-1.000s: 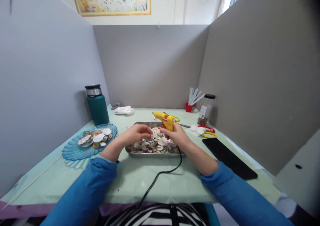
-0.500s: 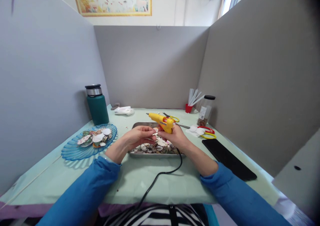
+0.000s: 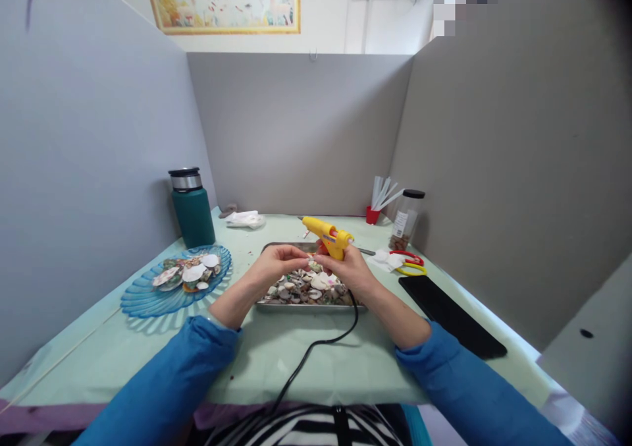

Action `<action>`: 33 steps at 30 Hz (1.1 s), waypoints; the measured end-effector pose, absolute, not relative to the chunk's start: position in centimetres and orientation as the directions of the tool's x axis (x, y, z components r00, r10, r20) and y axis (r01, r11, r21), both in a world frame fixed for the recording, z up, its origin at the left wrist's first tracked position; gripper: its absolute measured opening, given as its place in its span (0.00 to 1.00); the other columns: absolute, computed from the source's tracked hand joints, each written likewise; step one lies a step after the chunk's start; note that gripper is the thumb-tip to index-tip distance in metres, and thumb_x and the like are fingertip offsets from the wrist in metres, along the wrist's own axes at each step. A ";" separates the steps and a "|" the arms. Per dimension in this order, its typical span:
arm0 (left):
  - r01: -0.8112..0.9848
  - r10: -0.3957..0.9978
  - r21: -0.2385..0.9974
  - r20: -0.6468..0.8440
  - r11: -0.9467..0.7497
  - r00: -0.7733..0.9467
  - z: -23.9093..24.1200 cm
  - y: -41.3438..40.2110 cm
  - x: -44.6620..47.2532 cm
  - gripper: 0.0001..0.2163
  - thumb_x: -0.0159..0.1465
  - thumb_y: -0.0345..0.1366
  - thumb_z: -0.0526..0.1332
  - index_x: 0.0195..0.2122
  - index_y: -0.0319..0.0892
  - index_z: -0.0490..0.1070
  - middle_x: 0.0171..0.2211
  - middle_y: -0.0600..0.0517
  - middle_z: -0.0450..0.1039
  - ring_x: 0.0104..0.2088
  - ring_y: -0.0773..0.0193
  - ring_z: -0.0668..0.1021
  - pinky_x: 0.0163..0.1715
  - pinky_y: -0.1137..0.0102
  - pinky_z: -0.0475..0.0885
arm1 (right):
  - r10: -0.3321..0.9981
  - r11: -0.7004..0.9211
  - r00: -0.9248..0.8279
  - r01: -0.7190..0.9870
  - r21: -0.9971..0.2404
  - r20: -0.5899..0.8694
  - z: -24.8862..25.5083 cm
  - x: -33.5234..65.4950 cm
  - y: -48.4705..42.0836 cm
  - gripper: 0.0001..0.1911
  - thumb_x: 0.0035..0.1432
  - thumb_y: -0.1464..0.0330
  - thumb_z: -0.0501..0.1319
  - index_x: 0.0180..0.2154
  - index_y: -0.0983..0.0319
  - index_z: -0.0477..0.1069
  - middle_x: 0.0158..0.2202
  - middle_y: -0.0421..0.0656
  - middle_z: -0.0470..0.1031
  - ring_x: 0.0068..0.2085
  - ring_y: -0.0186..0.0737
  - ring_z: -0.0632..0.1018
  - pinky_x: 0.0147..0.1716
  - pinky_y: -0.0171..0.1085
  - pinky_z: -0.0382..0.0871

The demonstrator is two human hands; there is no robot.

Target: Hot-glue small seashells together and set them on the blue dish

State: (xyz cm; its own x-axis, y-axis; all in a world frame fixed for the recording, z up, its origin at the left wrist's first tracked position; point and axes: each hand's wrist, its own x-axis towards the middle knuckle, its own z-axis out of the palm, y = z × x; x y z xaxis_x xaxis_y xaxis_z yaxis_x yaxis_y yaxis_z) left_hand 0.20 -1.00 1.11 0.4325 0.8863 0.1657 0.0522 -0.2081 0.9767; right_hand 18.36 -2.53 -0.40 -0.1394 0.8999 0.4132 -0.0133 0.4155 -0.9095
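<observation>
Right hand (image 3: 348,269): fingers closed round glue gun (image 3: 323,232). Left hand (image 3: 279,266): fingertips pinch shell (image 3: 309,257) above tray (image 3: 306,306). Jar (image 3: 405,219) label illegible.

Grey partition walls (image 3: 296,130); framed picture (image 3: 224,1) above

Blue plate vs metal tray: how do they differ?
Shape: the blue plate is round with a ribbed rim; the metal tray is rectangular with plain walls. Material: the plate is see-through blue, the tray shiny metal. Place: the plate sits left, near the green flask, away from the hands; the tray lies under the left hand and the right hand, which grips a glue gun. Both hold shells.
</observation>
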 end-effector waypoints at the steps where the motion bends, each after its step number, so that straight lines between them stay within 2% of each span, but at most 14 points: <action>1: 0.058 0.890 0.974 0.174 -0.218 0.421 1.1 -1.0 0.2 0.10 0.50 0.39 0.67 0.30 0.39 0.75 0.28 0.50 0.77 0.32 0.64 0.76 0.37 0.71 0.67 | 0.898 0.425 -0.131 0.005 -0.905 0.420 -0.4 18.4 -2.5 0.17 0.46 0.62 0.66 0.37 0.61 0.67 0.26 0.38 0.67 0.22 0.30 0.67 0.21 0.33 0.61; 7: -0.044 0.927 0.979 0.201 -0.197 0.317 1.1 0.0 -0.6 0.11 0.47 0.39 0.69 0.30 0.39 0.76 0.28 0.50 0.77 0.31 0.65 0.75 0.37 0.70 0.66 | 0.866 0.494 -0.055 0.243 -0.835 0.497 -0.2 19.2 -2.2 0.14 0.48 0.61 0.64 0.34 0.62 0.67 0.23 0.38 0.66 0.22 0.32 0.67 0.21 0.33 0.62; 14: -0.216 0.960 0.968 0.176 -0.128 0.219 1.4 1.1 -1.5 0.12 0.45 0.36 0.71 0.29 0.36 0.75 0.26 0.50 0.76 0.30 0.67 0.76 0.38 0.69 0.68 | 0.742 0.644 -0.185 0.464 -0.608 0.644 0.0 20.0 -2.8 0.08 0.54 0.64 0.59 0.36 0.60 0.67 0.26 0.37 0.67 0.25 0.33 0.68 0.25 0.33 0.62; 19: -0.260 0.968 0.957 0.177 -0.127 0.178 1.4 1.6 -1.9 0.13 0.44 0.35 0.71 0.30 0.37 0.75 0.26 0.51 0.76 0.30 0.68 0.76 0.38 0.70 0.68 | 0.645 0.734 -0.311 0.507 -0.452 0.698 -0.1 20.2 -2.9 0.07 0.55 0.67 0.57 0.38 0.60 0.67 0.28 0.39 0.69 0.27 0.35 0.69 0.29 0.34 0.62; 28: -0.210 0.951 0.944 0.283 -0.254 0.122 1.1 1.9 -2.0 0.13 0.45 0.36 0.71 0.31 0.37 0.75 0.28 0.50 0.76 0.31 0.67 0.76 0.37 0.71 0.68 | 0.651 0.734 -0.366 0.529 -0.427 0.665 -0.2 20.2 -2.9 0.07 0.56 0.67 0.56 0.38 0.60 0.68 0.30 0.41 0.71 0.29 0.37 0.71 0.30 0.34 0.62; 33: -0.184 0.952 0.948 0.284 -0.261 0.114 1.3 1.7 -1.9 0.13 0.45 0.36 0.71 0.31 0.37 0.76 0.29 0.49 0.77 0.31 0.66 0.76 0.37 0.71 0.69 | 0.654 0.727 -0.363 0.541 -0.422 0.664 -0.3 20.2 -2.9 0.07 0.56 0.68 0.56 0.38 0.60 0.68 0.28 0.40 0.71 0.28 0.36 0.70 0.29 0.34 0.62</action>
